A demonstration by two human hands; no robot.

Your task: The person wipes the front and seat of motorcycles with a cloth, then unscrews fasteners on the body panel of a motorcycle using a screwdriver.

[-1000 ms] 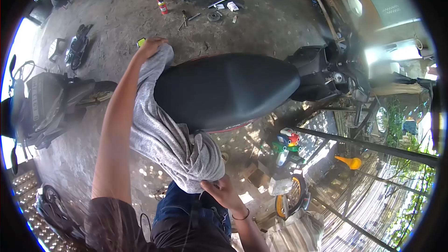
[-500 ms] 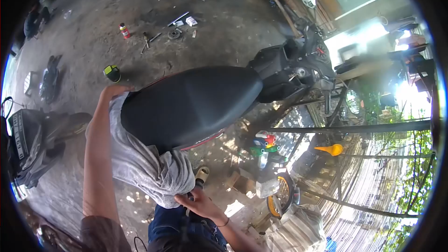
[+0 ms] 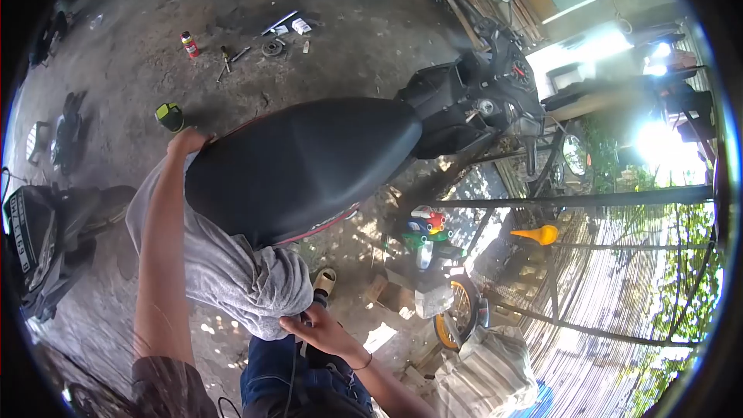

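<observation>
A black motorcycle seat (image 3: 302,162) lies in front of me, its broad rear end toward the left. My left hand (image 3: 190,142) is curled over the seat's far rear corner, its fingertips partly hidden. Below that wrist, a grey towel (image 3: 224,263) drapes along the seat's rear edge and bunches at the near side. My right hand (image 3: 321,331) is closed at the bunched end of the towel, around a dark thing mostly covered by cloth and fingers. A thin dark cord (image 3: 291,375) hangs near my lap.
Handlebars (image 3: 507,104) and a mirror stand at the motorcycle's front. A red spray can (image 3: 190,44), a green-and-black object (image 3: 169,117) and tools lie on the floor beyond. Another motorcycle (image 3: 35,240) stands left. At right are a gold-rimmed wheel (image 3: 458,311) and a pale sack (image 3: 491,375).
The view has shifted, so the whole scene sits slightly further left and higher. Both hands keep nearly the same places on the seat's rear corner and at the bunched towel.
</observation>
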